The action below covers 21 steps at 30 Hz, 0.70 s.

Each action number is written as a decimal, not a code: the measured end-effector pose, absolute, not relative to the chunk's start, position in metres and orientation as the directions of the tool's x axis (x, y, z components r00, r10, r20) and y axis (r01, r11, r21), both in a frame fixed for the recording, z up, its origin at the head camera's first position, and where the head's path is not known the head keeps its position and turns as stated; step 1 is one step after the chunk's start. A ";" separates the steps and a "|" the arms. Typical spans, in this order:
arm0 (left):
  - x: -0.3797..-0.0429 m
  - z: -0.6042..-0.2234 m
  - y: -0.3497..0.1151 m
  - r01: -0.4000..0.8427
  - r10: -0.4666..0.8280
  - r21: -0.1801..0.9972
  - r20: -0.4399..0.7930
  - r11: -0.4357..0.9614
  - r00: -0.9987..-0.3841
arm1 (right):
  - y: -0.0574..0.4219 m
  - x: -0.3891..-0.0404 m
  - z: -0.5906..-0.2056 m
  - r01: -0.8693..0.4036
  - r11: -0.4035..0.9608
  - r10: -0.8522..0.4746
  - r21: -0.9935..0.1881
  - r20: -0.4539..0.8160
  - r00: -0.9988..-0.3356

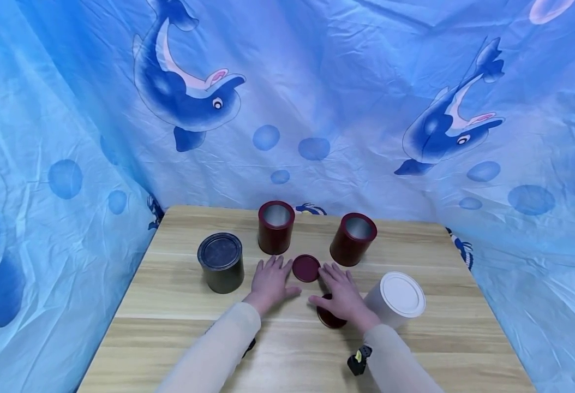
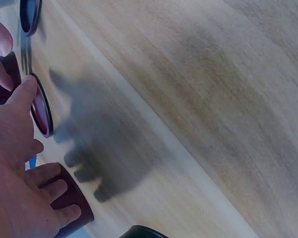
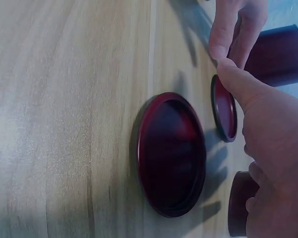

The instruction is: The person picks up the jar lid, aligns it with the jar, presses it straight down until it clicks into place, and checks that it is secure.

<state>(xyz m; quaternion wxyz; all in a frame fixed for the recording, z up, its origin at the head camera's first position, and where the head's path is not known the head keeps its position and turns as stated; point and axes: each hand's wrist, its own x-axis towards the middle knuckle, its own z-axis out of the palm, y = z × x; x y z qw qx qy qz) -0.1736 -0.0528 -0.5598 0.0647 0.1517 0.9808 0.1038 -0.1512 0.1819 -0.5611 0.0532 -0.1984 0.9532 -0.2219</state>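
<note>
Two dark red round lids lie on the wooden table: the far lid (image 1: 306,268) sits between my hands, the near lid (image 1: 330,319) partly under my right hand. My left hand (image 1: 270,284) is spread with straight fingers just left of the far lid, holding nothing. My right hand (image 1: 341,292) is likewise spread and holds nothing; its fingertips are close to the far lid, and touching cannot be told. In the right wrist view the near lid (image 3: 171,153) shows its hollow side. Beyond the hands stand two uncovered dark red cans, one left (image 1: 274,236) and one right (image 1: 347,248).
A black can (image 1: 223,267) with its lid on stands left of my left hand. Beside my right wrist is a white can (image 1: 402,295) with a white lid. Behind the table (image 1: 169,327) hangs a blue cloth (image 1: 356,109) printed with dolphins.
</note>
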 end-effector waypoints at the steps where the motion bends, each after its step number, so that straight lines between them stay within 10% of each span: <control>1: -0.174 -0.560 -0.053 0.284 0.311 0.223 -0.098 0.933 -0.945 | 0.182 -0.152 -0.562 -0.348 0.826 -0.397 -0.444 -0.018 -0.918; 21: -0.181 -0.571 -0.048 0.278 0.312 0.253 -0.105 0.927 -0.944 | 0.179 -0.163 -0.579 -0.300 0.856 -0.355 -0.420 -0.057 -0.933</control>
